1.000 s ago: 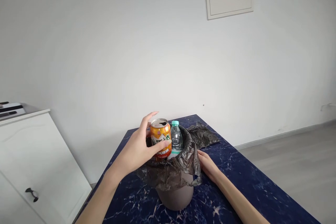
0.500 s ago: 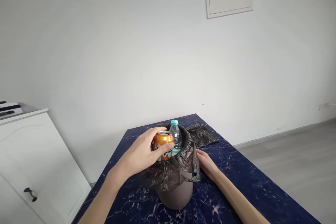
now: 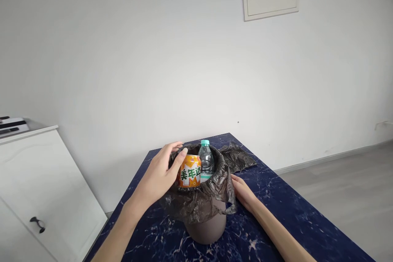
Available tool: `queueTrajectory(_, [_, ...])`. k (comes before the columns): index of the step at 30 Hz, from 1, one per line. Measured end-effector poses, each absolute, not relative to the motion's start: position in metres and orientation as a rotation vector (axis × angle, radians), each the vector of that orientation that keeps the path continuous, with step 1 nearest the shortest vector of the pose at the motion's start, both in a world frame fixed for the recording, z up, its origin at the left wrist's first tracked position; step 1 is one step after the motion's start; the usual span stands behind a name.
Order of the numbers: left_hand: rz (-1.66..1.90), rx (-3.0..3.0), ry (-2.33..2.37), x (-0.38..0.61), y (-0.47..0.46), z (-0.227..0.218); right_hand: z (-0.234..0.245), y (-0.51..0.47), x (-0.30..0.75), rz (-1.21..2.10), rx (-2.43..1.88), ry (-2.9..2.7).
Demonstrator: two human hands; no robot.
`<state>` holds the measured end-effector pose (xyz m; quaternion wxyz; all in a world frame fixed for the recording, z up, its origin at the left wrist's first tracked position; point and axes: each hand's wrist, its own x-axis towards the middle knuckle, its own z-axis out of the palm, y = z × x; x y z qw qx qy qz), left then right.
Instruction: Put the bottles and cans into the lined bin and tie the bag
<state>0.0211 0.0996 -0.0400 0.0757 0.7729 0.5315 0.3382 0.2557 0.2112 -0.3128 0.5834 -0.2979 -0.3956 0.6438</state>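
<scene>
An orange soda can (image 3: 190,174) with green and white lettering stands upright in the mouth of a grey-brown trash bin (image 3: 206,229). Lining the bin is a black plastic trash bag (image 3: 199,204), folded over its rim. Beside the can, to its right, a clear plastic bottle (image 3: 206,159) with a teal cap pokes up. My left hand (image 3: 162,168) is open at the can's left, thumb and fingers apart, not gripping it. On the bin's right side, my right hand (image 3: 242,192) is closed at the edge of the bag, its fingertips partly hidden.
More black plastic (image 3: 238,157) lies crumpled behind the bin on the dark blue marbled table (image 3: 264,221). A white cabinet (image 3: 52,184) stands at the left. The wall (image 3: 184,69) rises just past the table's far edge.
My left hand has let go of the can and drawn back slightly left, with its thumb lifted off the front. The can now stands more upright. My right hand stays at the bin's side.
</scene>
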Motion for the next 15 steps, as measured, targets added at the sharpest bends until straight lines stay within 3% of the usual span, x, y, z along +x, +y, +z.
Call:
queueTrajectory(10, [1.16,1.99,2.012,-0.042,0.116,-0.053,-0.298,0.204,0.256,1.51,-0.687,-0.926])
queueTrajectory(15, [1.001,1.585,1.764,-0.062,0.107,-0.063,-0.276,0.191,0.259,1.515,-0.665,-0.931])
